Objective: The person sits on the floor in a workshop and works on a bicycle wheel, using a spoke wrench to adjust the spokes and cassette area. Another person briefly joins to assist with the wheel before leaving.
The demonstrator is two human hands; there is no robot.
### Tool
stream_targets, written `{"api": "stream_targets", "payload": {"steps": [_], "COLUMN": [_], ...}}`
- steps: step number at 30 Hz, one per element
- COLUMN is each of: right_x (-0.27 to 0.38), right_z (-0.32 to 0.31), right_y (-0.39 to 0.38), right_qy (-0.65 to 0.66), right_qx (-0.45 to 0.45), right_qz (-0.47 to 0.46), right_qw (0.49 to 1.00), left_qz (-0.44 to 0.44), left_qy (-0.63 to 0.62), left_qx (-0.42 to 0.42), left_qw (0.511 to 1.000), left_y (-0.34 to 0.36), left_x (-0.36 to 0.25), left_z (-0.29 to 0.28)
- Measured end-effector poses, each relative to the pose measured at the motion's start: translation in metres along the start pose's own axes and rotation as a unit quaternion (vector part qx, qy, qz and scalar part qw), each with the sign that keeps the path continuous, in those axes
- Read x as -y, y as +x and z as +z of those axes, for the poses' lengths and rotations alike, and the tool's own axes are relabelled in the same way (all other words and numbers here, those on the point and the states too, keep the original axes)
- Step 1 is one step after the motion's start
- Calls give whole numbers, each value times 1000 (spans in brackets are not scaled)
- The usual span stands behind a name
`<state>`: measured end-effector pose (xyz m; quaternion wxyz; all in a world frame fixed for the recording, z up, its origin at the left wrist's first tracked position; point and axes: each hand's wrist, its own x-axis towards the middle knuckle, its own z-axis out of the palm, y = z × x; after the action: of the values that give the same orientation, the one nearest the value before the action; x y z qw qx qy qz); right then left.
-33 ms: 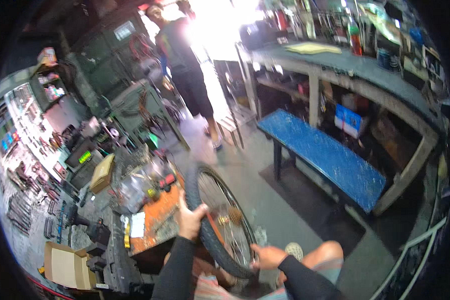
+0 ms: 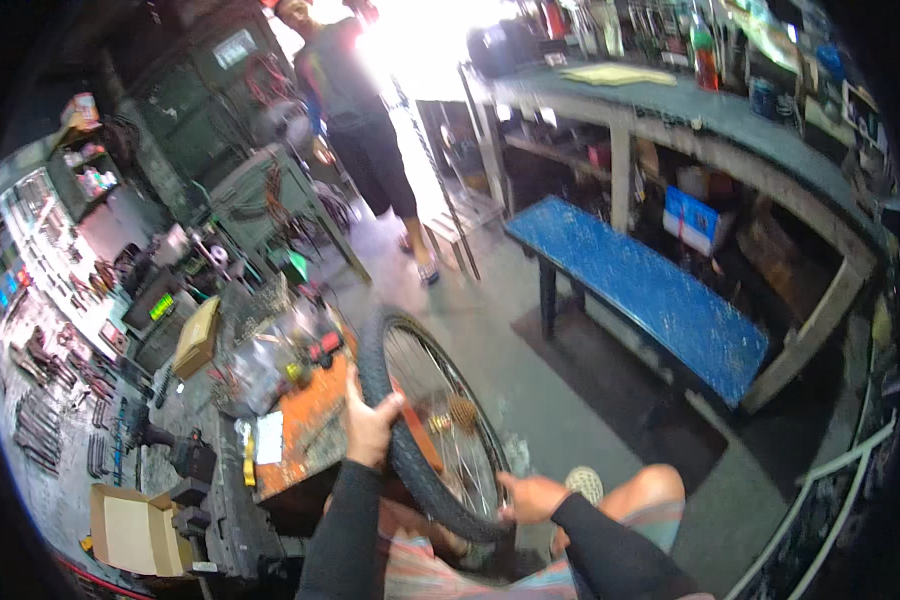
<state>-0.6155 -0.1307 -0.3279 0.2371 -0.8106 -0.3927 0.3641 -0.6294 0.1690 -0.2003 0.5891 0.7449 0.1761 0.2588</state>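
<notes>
A bicycle wheel (image 2: 478,410) with a black knobbly tyre stands tilted between my knees, its brown sprocket cluster (image 2: 463,413) facing right. My left hand (image 2: 370,425) grips the tyre on the left side, thumb laid across the tread and fingers along its outer side. Low on the right, my right hand (image 2: 532,497) is closed at the rim and tyre edge; its fingertips are partly hidden. Inside the rim near my left hand shows an orange strip (image 2: 422,440), whose kind I cannot make out.
To the left stands a cluttered workbench with an orange top (image 2: 315,410), an open cardboard box (image 2: 135,530) and a cordless drill (image 2: 185,450). A blue bench (image 2: 640,295) is at the right, before a long worktable (image 2: 670,120). Another person (image 2: 355,130) stands near the bright doorway.
The whole view has shifted slightly, so the wheel sits a little higher and further left. Both hands keep their places on it.
</notes>
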Motion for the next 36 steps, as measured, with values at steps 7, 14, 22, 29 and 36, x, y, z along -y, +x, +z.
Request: {"api": "stream_targets", "payload": {"steps": [7, 14, 22, 29, 36], "right_x": [-7, -42, -76, -43, -49], "right_z": [14, -4, -15, 20, 21], "right_y": [71, 184, 287, 282, 291], "right_qy": [54, 358, 424, 423, 388], "right_qx": [-7, -256, -235, -368, -376], "right_qz": [36, 138, 225, 205, 167], "right_qw": [998, 888, 845, 802, 825], "left_qz": [-16, -14, 9, -33, -39], "left_qy": [-62, -34, -49, -59, -92], "left_qx": [-7, -18, 3, -19, -19], "left_qw": [998, 999, 999, 998, 995], "left_y": [-16, -26, -37, -43, -31], "left_x": [1, -4, 7, -1, 2], "left_z": [1, 11, 22, 22, 21]}}
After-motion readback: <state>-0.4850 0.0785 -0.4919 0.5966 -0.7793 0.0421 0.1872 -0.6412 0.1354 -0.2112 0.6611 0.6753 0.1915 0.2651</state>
